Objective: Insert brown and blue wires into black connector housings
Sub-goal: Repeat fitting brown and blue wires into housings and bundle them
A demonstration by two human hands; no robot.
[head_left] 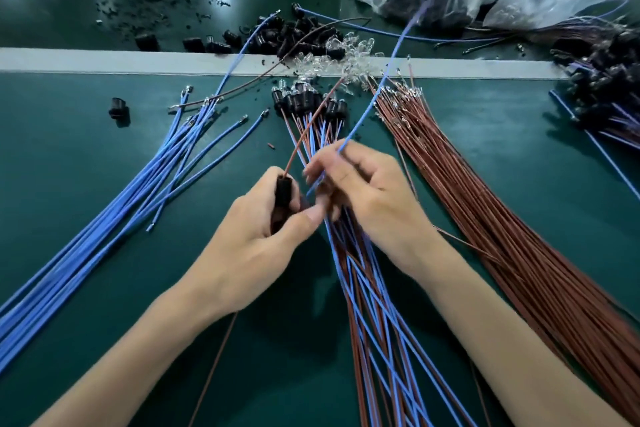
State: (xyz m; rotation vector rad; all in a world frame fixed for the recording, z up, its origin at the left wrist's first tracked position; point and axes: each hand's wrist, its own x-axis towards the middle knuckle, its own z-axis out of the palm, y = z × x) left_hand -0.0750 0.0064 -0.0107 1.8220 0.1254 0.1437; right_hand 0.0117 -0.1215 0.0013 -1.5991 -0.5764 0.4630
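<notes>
Black connector housing (283,192) gripped in left hand (256,253), fingers (311,217) curled, right hand (374,204) pinching blue wire (361,122)

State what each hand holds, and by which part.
The left hand grips the black housing round its body; right hand pinches a blue wire near its lower end.

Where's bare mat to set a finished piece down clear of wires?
Free: the mat between the grey strip, the lone black housing and the blue wire bundle; also between the brown wire bundle and the stray blue wire on the right. Crowded: the centre around the left hand and right hand.
</notes>
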